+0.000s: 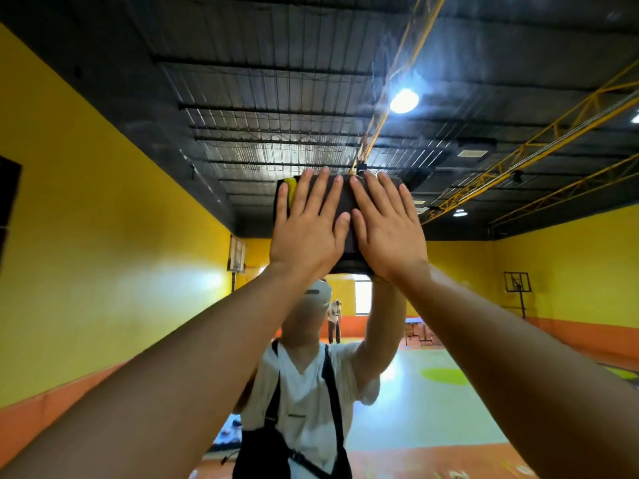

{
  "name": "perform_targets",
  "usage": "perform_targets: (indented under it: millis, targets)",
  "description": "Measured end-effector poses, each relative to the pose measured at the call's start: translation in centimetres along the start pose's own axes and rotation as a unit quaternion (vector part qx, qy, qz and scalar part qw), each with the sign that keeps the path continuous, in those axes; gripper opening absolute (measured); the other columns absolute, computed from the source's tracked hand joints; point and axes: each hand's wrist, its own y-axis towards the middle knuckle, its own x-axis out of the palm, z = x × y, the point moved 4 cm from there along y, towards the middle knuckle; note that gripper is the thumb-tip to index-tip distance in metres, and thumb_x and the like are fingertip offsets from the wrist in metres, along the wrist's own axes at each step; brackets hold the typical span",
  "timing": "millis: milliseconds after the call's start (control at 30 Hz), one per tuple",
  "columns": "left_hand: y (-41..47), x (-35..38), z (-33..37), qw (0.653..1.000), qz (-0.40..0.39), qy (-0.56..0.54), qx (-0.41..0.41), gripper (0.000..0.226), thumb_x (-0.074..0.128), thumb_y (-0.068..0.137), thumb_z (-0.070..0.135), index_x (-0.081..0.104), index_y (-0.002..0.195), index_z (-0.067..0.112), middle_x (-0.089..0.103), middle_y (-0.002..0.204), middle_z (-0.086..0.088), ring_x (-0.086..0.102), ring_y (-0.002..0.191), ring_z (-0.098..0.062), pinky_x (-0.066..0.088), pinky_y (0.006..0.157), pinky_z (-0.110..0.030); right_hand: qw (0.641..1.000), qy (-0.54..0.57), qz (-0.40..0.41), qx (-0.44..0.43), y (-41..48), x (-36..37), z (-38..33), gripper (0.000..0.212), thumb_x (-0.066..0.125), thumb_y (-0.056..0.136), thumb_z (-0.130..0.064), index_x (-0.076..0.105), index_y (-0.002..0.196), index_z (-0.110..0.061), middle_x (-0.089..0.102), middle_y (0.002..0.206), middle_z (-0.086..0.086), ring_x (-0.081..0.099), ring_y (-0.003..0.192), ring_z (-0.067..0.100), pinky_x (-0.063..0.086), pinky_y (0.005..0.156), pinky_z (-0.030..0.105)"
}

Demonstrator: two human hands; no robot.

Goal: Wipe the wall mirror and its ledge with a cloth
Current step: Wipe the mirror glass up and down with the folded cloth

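Both flat, spread hands, left hand [306, 233] and right hand [387, 233], press a folded dark cloth with a yellow edge [345, 216] high on the large wall mirror [103, 219]. Stretched overhead, the cloth could slip; the ledge seems out of view.

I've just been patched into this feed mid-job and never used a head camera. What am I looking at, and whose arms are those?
There is one picture, from a camera on the person's head, facing a wall mirror. The two bare arms are the wearer's own. The left hand and right hand press flat, fingers spread, on a dark cloth with a yellow patch, high on the glass. The figure below in a white shirt is the wearer's reflection, with the yellow-walled hall behind. The ledge is not in view.
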Motion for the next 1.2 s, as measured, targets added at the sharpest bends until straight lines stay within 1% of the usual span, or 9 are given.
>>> perform_targets:
  millis: [100, 200, 533, 667, 733, 867, 1000, 1133, 1200]
  targets:
    - [-1.0, -0.1, 0.0, 1.000, 0.005, 0.001, 0.007, 0.062, 0.020, 0.108, 0.047, 0.021, 0.165, 0.022, 0.014, 0.173, 0.000, 0.005, 0.160, -0.023, 0.009, 0.128, -0.054, 1.000, 0.008, 0.007, 0.002, -1.0, 0.0, -0.5, 0.056, 0.028, 0.108, -0.037, 0.028, 0.162, -0.026, 0.027, 0.169, 0.005, 0.016, 0.158, 0.024, 0.011, 0.128, 0.047]
    - [-3.3, 0.1, 0.5, 1.000, 0.010, 0.003, 0.004, 0.061, 0.021, 0.108, 0.046, 0.022, 0.165, 0.022, 0.015, 0.173, -0.001, 0.007, 0.160, -0.024, 0.011, 0.127, -0.055, 1.000, 0.012, 0.012, -0.008, -3.4, -0.2, -0.9, 0.056, 0.030, 0.107, -0.035, 0.029, 0.162, -0.025, 0.026, 0.169, 0.006, 0.016, 0.158, 0.025, 0.011, 0.128, 0.048]
    - [-13.4, 0.7, 2.7, 1.000, -0.011, 0.007, 0.015, 0.060, 0.026, 0.110, 0.043, 0.022, 0.165, 0.018, 0.016, 0.173, -0.005, 0.011, 0.160, -0.028, 0.011, 0.127, -0.055, 0.999, 0.018, 0.032, -0.034, -13.1, -0.8, -2.4, 0.053, 0.035, 0.109, -0.034, 0.036, 0.160, -0.020, 0.030, 0.167, 0.009, 0.023, 0.156, 0.028, 0.018, 0.127, 0.050]
    - [-17.0, 0.9, 3.5, 0.999, -0.029, -0.010, 0.011, 0.060, 0.025, 0.110, 0.043, 0.020, 0.165, 0.018, 0.014, 0.173, -0.006, 0.009, 0.160, -0.029, 0.012, 0.126, -0.057, 0.999, 0.036, 0.014, -0.031, -16.7, -1.1, -3.1, 0.052, 0.041, 0.108, -0.031, 0.039, 0.158, -0.017, 0.029, 0.167, 0.011, 0.022, 0.156, 0.029, 0.019, 0.126, 0.053]
    - [-18.9, 1.1, 3.8, 0.999, -0.039, -0.010, 0.016, 0.061, 0.023, 0.110, 0.044, 0.017, 0.166, 0.018, 0.011, 0.173, -0.006, 0.007, 0.160, -0.029, 0.010, 0.127, -0.057, 0.999, 0.043, 0.007, -0.025, -18.5, -1.2, -3.5, 0.052, 0.042, 0.107, -0.029, 0.041, 0.157, -0.016, 0.030, 0.166, 0.011, 0.022, 0.156, 0.030, 0.019, 0.126, 0.053]
    - [-22.8, 1.2, 4.7, 0.998, -0.054, -0.020, 0.010, 0.062, 0.018, 0.111, 0.044, 0.010, 0.166, 0.017, 0.005, 0.174, -0.007, 0.002, 0.160, -0.029, 0.006, 0.128, -0.055, 0.998, 0.042, -0.016, -0.040, -21.9, -1.6, -4.3, 0.053, 0.038, 0.108, -0.030, 0.038, 0.158, -0.016, 0.027, 0.167, 0.012, 0.019, 0.157, 0.029, 0.019, 0.126, 0.054]
    - [-27.2, 1.8, 5.4, 0.997, -0.058, -0.052, 0.023, 0.061, 0.018, 0.111, 0.044, 0.011, 0.166, 0.017, 0.009, 0.173, -0.007, 0.004, 0.160, -0.029, 0.007, 0.128, -0.056, 0.998, 0.024, -0.041, -0.038, -26.6, -1.7, -5.3, 0.053, 0.034, 0.109, -0.032, 0.033, 0.160, -0.016, 0.025, 0.167, 0.014, 0.018, 0.157, 0.031, 0.018, 0.126, 0.054]
    - [-32.7, 2.0, 6.4, 0.996, -0.056, -0.064, 0.034, 0.061, 0.026, 0.111, 0.045, 0.019, 0.165, 0.017, 0.017, 0.172, -0.008, 0.012, 0.159, -0.030, 0.010, 0.127, -0.056, 0.996, 0.023, -0.078, -0.032, -32.3, -1.9, -6.6, 0.055, 0.038, 0.108, -0.033, 0.033, 0.160, -0.016, 0.026, 0.167, 0.017, 0.019, 0.157, 0.034, 0.017, 0.126, 0.056]
    - [-36.0, 2.1, 7.1, 0.995, -0.066, -0.065, 0.034, 0.061, 0.029, 0.111, 0.046, 0.021, 0.165, 0.018, 0.017, 0.171, -0.008, 0.013, 0.158, -0.030, 0.008, 0.127, -0.056, 0.994, 0.032, -0.100, -0.038, -35.4, -2.1, -7.2, 0.056, 0.040, 0.107, -0.034, 0.034, 0.160, -0.016, 0.025, 0.166, 0.018, 0.019, 0.156, 0.036, 0.015, 0.126, 0.055]
